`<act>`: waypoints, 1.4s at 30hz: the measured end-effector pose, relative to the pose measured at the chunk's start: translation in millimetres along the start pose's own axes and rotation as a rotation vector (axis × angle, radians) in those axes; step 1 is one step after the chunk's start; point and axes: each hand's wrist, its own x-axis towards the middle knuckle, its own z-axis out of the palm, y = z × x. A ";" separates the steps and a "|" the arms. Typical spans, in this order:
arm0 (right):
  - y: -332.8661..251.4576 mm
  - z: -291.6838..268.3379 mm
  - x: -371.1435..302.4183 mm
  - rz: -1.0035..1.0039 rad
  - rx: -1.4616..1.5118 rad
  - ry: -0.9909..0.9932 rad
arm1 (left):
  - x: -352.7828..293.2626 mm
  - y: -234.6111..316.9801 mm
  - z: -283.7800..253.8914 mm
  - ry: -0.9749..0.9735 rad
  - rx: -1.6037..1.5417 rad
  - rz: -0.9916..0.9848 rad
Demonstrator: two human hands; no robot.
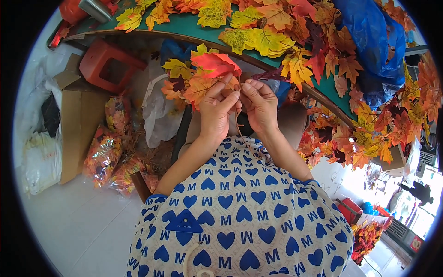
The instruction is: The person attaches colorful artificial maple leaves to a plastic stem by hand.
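Close together above my lap, both hands work at a garland of artificial autumn leaves (199,87) in red, orange and yellow. My left hand (216,111) is closed, thumb against forefinger, at the base of a red leaf (217,64). With thumb and fingertips pinched, my right hand (260,108) grips the thin brown stem (238,121) beside it, which hangs down between the hands. Exactly where the fingertips meet the stem is partly hidden.
Ahead, a green-topped table (184,25) carries loose leaves and a blue plastic bag (371,41). Leaf garlands (364,134) hang over its right edge. To the left stand a red stool (108,67), a cardboard box (76,129) and bagged leaves (102,150).
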 end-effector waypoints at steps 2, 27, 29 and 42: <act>1.5 -1.9 0.9 -0.011 -0.027 -0.025 | -0.2 0.2 -0.6 0.001 0.003 0.007; 13.1 -5.2 3.9 -0.226 -0.163 -0.132 | 9.7 -12.4 -15.4 0.012 0.176 0.080; 11.9 -6.8 3.8 -0.272 -0.341 -0.077 | 12.3 -14.8 -20.1 0.000 0.238 0.104; 26.1 -23.1 11.7 -0.757 -1.001 -0.168 | 8.4 -11.1 -21.8 0.062 0.530 0.208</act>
